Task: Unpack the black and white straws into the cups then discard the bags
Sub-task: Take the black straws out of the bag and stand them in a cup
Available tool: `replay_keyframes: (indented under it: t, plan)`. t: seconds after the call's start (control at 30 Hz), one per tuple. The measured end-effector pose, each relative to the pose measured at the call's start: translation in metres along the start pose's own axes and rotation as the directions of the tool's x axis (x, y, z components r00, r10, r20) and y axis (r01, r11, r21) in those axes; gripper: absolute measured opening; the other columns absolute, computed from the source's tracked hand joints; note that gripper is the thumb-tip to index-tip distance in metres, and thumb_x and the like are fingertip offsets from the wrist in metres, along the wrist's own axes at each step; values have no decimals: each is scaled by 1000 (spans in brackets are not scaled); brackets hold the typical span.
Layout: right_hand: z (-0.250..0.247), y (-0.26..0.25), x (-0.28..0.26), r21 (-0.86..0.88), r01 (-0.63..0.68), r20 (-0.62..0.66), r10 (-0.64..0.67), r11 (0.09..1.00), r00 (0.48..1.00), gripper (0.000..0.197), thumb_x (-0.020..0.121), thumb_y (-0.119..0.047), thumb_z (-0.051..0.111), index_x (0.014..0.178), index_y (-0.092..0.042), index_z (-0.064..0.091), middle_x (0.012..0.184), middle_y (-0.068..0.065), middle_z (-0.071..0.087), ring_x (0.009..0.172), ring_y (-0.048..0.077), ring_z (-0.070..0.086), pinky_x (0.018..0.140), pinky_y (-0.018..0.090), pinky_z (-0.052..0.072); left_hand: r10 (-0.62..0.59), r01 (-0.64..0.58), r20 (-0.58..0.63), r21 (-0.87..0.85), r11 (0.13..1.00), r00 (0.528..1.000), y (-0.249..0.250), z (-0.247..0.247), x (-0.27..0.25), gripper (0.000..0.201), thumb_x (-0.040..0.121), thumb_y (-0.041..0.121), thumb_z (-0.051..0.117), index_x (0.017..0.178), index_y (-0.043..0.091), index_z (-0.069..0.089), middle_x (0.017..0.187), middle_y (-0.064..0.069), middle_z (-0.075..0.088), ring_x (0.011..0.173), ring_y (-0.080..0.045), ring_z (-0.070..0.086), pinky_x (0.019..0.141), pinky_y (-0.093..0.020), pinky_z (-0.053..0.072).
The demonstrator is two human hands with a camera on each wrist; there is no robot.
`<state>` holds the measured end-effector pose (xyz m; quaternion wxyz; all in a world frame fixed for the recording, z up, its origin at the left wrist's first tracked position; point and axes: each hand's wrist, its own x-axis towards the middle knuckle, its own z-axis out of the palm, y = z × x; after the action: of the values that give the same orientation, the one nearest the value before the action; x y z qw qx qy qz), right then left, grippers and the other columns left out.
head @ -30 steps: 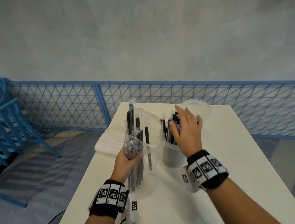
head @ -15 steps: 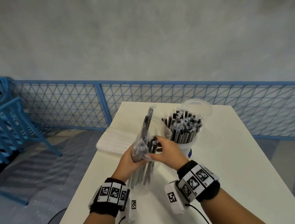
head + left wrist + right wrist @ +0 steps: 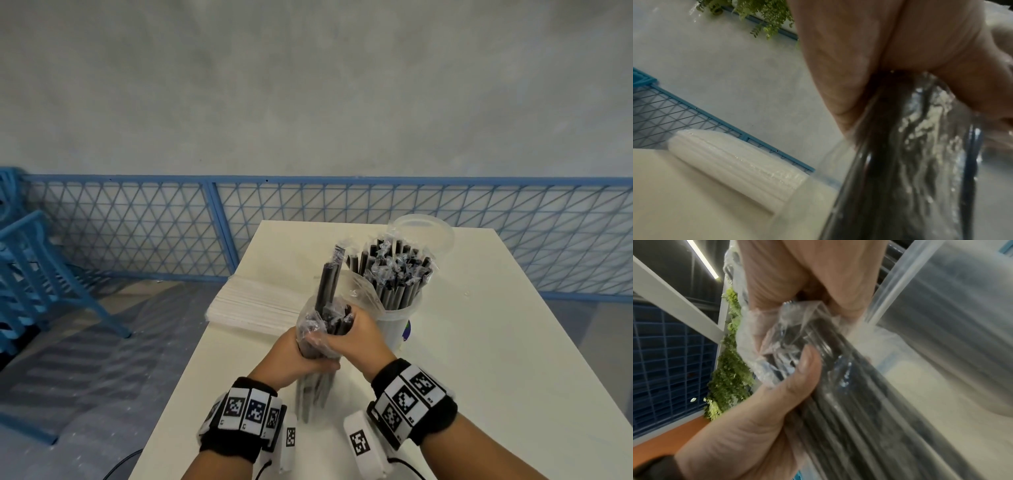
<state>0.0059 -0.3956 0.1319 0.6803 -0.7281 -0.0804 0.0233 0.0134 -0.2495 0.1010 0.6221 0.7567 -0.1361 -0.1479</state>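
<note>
A clear bag of black straws (image 3: 320, 349) stands upright on the white table (image 3: 479, 359). My left hand (image 3: 297, 356) grips the bag around its middle. My right hand (image 3: 346, 334) curls round the tops of the black straws inside the bag's open mouth; the right wrist view shows its thumb (image 3: 797, 374) pressing plastic and straws. One straw (image 3: 328, 284) sticks up above the rest. Behind stands a translucent cup (image 3: 399, 325) packed with wrapped black straws (image 3: 390, 270). A bag of white straws (image 3: 253, 305) lies at the table's left edge, seen also as the white bundle (image 3: 731, 164).
An empty clear cup (image 3: 423, 233) stands at the table's far side behind the filled one. A blue mesh fence (image 3: 137, 226) runs behind the table and blue chairs (image 3: 30, 267) stand on the floor at left.
My right hand left the filled cup, came across to the bag and closed round the straw tops. The bag now stands narrower and upright between both hands.
</note>
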Motion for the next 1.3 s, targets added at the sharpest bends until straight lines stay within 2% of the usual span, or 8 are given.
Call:
replay_keyframes:
  t: [0.1,0.37,0.57,0.8,0.93,1.07,1.17,1.3]
  plan:
    - [-4,-3,0,-26,-18,66,20,1000,998,35,65,-10,82,96,-15,66,98,8,72,95,17,67,90,34,53,-22,23,19,-43,999,1000,-1,2,-2,39,63,6,81,97,21,71,99,0,75,100,-16,68,88,-31,54]
    - [-12,-4,-1,147,-18,32,13,989,999,26,67,-11,79,90,-10,69,86,5,73,85,20,69,81,37,54,-84,92,103,-79,993,991,4,2,-3,44,74,-7,71,106,22,65,101,5,74,103,-12,66,87,-23,51]
    - [-20,-13,-2,123,-113,359,62,986,931,32,66,-5,74,95,-16,65,88,-2,70,91,15,65,89,32,53,-110,121,230,-35,992,967,10,0,-8,51,74,-11,70,109,24,61,95,16,73,100,-2,65,85,-18,50]
    - [-5,-15,-5,264,-8,-66,27,964,997,24,66,-1,77,79,-18,67,78,-1,71,81,19,67,80,36,54,-101,108,179,-27,994,979,12,4,-8,46,74,-12,69,107,20,63,95,10,73,98,-7,67,83,-19,51]
    - [-20,-43,8,426,137,-267,-20,894,963,19,69,1,72,78,-15,64,79,4,65,78,17,63,80,31,54,-113,111,97,31,993,989,3,0,-14,40,72,-1,76,108,14,64,88,7,74,87,-11,70,72,-22,52]
    - [-31,-45,18,552,155,-448,135,819,884,24,74,-2,71,97,-6,63,96,14,65,94,29,64,89,42,52,-83,83,-1,78,993,997,8,2,-16,43,68,13,82,105,19,62,78,7,73,72,-4,67,61,-21,49]
    - [-22,-34,13,544,102,-440,179,833,880,37,73,-4,73,108,-6,61,102,12,67,98,29,65,86,40,53,18,-6,-60,193,981,998,23,11,-14,66,64,19,84,119,32,49,89,17,69,80,7,66,66,-7,48]
    - [-7,-24,1,485,-74,-219,203,871,954,43,65,-6,77,106,-5,63,102,12,70,98,26,66,87,38,54,36,-17,-81,229,973,996,25,18,-12,73,65,8,77,125,31,41,97,16,67,91,8,64,75,-7,49]
